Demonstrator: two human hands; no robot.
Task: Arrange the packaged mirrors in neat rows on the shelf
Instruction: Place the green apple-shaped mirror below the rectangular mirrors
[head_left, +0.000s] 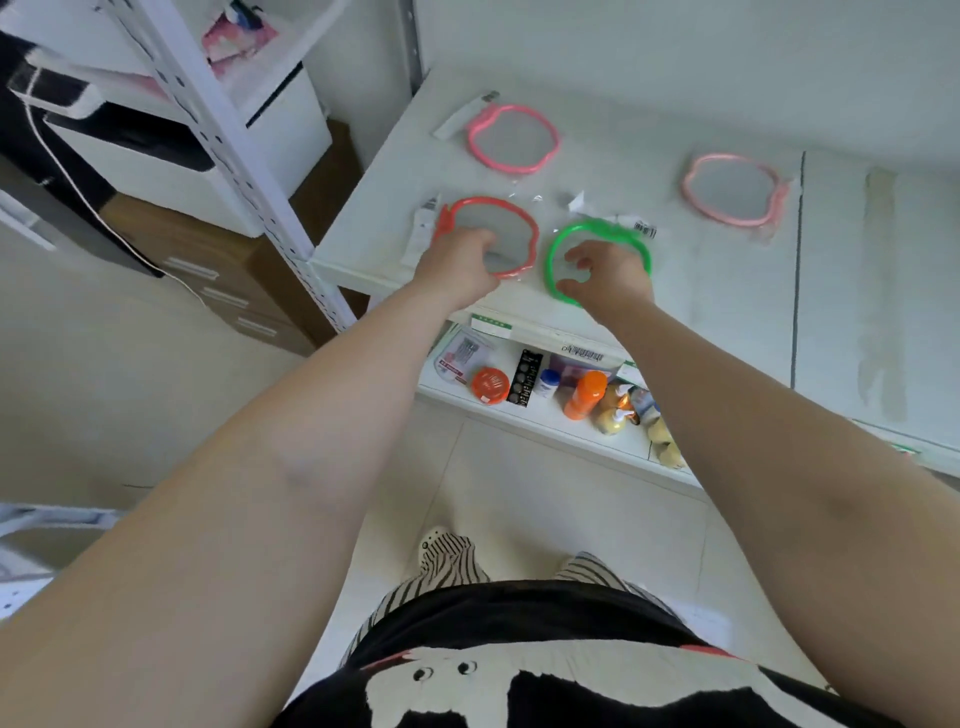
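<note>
Mirrors lie flat on the white shelf (727, 322), so they can sit in rows: two pink ones (513, 137) (735, 189) at the back, red (488, 236) and green (597, 260) in front. The left hand (460, 265) curls over the red ring. The right hand (605, 278) pinches the green ring with bent fingers (576, 254), likely to line it up.

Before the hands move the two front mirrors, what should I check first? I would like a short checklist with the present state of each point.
1. Left hand on the red mirror: ok, it rests on the near rim.
2. Right hand on the green mirror: ok, fingers curled at the rim.
3. Firm grip on each: cannot tell.
4. Front pair apart: ok, a gap shows.
5. Back row even: not ok, the pink mirror and the pale pink mirror sit far apart, out of line.
6. Shelf has free room: ok.
</note>
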